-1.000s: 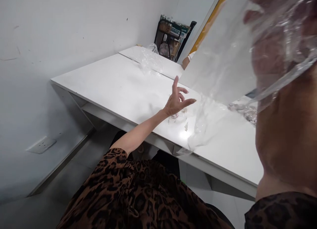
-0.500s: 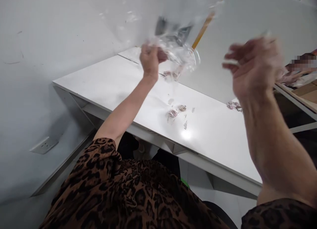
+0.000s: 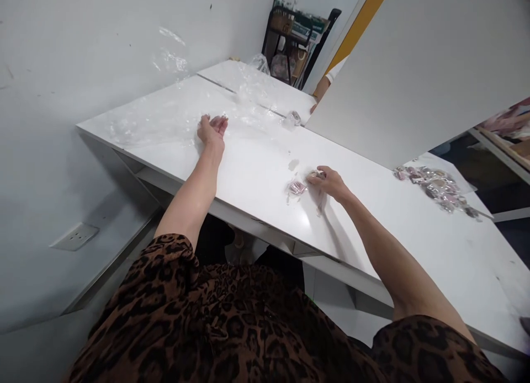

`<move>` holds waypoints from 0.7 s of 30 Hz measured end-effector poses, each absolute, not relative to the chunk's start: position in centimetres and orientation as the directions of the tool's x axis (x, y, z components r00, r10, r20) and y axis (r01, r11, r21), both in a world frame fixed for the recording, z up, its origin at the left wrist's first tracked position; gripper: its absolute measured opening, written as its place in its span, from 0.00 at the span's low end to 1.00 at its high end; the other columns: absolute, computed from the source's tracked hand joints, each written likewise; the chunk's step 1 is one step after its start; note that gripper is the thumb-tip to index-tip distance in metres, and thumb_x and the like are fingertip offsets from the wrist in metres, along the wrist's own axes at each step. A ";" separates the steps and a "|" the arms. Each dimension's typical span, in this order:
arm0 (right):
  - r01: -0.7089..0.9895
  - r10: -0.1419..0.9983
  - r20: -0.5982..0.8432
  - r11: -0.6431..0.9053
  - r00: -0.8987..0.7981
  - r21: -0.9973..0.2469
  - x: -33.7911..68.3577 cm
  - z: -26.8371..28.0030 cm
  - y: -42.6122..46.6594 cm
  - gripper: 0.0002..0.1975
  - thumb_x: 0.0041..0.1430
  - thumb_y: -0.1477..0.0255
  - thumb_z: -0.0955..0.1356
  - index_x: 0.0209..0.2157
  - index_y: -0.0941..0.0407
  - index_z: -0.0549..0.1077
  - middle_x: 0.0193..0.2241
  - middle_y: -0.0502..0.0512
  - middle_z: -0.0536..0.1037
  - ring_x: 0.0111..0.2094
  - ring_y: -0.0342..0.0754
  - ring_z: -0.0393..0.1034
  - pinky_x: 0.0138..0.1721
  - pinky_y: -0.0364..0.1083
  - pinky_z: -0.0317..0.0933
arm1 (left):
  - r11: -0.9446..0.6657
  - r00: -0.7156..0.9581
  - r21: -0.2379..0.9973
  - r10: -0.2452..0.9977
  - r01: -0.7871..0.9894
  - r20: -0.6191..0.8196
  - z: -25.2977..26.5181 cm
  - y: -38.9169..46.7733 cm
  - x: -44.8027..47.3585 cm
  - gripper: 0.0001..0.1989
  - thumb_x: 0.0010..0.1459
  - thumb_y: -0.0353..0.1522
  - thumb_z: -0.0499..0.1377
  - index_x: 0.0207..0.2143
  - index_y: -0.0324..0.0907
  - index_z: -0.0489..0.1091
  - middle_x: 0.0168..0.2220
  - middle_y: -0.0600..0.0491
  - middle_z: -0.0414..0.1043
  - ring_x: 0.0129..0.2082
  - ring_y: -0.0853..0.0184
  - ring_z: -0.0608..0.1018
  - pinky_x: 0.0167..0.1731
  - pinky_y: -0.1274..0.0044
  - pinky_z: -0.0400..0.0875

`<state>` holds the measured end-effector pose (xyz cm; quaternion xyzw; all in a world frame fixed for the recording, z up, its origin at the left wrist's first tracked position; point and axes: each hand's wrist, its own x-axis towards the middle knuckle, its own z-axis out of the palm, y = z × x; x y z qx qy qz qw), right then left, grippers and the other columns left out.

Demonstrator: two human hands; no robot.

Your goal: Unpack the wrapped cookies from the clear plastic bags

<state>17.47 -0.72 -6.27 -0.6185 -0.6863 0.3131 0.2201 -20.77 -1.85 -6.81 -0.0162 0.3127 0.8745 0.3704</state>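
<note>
Fingers of the right hand [image 3: 327, 181], raised half a second earlier, touch and partly hide a tan packet [image 3: 313, 175] beside one pink packet [image 3: 296, 188] on the desk [image 3: 248, 170]; grip unclear. The left hand [image 3: 212, 130], half-curled, meets clear film [image 3: 168, 121], hold indiscernible. The packet pile [image 3: 441, 187] defies counting.

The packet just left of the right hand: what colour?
The packet looks pinkish, best seen in head view.

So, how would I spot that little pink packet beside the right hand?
Find the long white table. Toward its front edge, look just left of the right hand. The shiny, clear-wrapped pink packet lies there; its neighbour at the hand, the brownish packet, isn't pink.
</note>
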 end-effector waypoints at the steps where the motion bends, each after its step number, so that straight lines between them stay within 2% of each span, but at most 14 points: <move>1: 0.686 0.985 -0.115 0.005 -0.130 -0.728 17.4 -6.3 -0.6 0.22 0.43 0.63 0.78 0.39 0.56 0.73 0.34 0.53 0.73 0.37 0.49 0.67 0.43 0.49 0.60 | -0.518 -0.714 0.537 0.651 -0.666 -0.257 -6.8 -1.7 -20.7 0.07 0.71 0.34 0.53 0.47 0.40 0.67 0.33 0.52 0.77 0.29 0.72 0.83 0.39 0.80 0.80; 5: 0.536 0.977 -0.162 -0.063 -0.139 -0.842 17.6 -5.4 -1.2 0.21 0.39 0.62 0.79 0.28 0.55 0.68 0.26 0.48 0.68 0.30 0.44 0.61 0.36 0.47 0.54 | -0.494 -0.685 0.524 0.677 -0.694 -0.269 -6.7 -1.5 -20.6 0.02 0.68 0.30 0.56 0.39 0.42 0.67 0.28 0.55 0.74 0.27 0.71 0.82 0.38 0.80 0.80; 9: 0.422 0.947 -0.114 0.025 -0.300 -0.906 17.3 -3.6 -3.7 0.21 0.45 0.56 0.78 0.33 0.55 0.73 0.34 0.55 0.78 0.37 0.48 0.69 0.42 0.49 0.59 | -0.490 -0.673 0.514 0.693 -0.704 -0.260 -6.9 -1.5 -20.8 0.04 0.68 0.31 0.57 0.37 0.43 0.66 0.25 0.57 0.72 0.27 0.72 0.81 0.39 0.81 0.79; 12: 0.464 0.867 -0.203 0.037 -0.456 -0.885 16.2 -3.3 -5.6 0.21 0.46 0.56 0.78 0.35 0.56 0.77 0.38 0.58 0.81 0.42 0.53 0.73 0.46 0.52 0.63 | -0.486 -0.671 0.521 0.697 -0.702 -0.253 -6.9 -1.5 -20.7 0.04 0.67 0.31 0.57 0.37 0.43 0.65 0.25 0.57 0.72 0.26 0.72 0.81 0.37 0.81 0.79; 15: 0.565 0.842 -0.259 0.064 -0.473 -0.823 14.7 -4.2 -6.8 0.18 0.45 0.58 0.78 0.33 0.55 0.76 0.37 0.57 0.81 0.40 0.54 0.72 0.44 0.52 0.64 | -0.474 -0.672 0.545 0.700 -0.692 -0.244 -6.9 -1.7 -20.5 0.04 0.67 0.31 0.57 0.37 0.43 0.65 0.23 0.59 0.71 0.24 0.73 0.81 0.34 0.82 0.79; 18: 0.583 0.877 -0.201 0.106 -0.437 -0.805 13.6 -5.1 -7.3 0.16 0.47 0.60 0.76 0.31 0.54 0.73 0.32 0.53 0.78 0.35 0.49 0.69 0.38 0.49 0.61 | -0.462 -0.673 0.573 0.704 -0.677 -0.227 -6.9 -1.8 -20.4 0.06 0.67 0.31 0.57 0.36 0.43 0.63 0.23 0.59 0.71 0.24 0.73 0.81 0.33 0.83 0.79; 21: 0.505 0.898 -0.143 0.097 -0.416 -0.858 13.1 -5.5 -8.2 0.17 0.46 0.61 0.77 0.31 0.54 0.71 0.29 0.50 0.74 0.32 0.46 0.66 0.36 0.47 0.58 | -0.446 -0.677 0.603 0.701 -0.662 -0.225 -6.9 -1.7 -20.5 0.07 0.67 0.30 0.56 0.34 0.43 0.62 0.22 0.59 0.71 0.24 0.73 0.81 0.33 0.83 0.79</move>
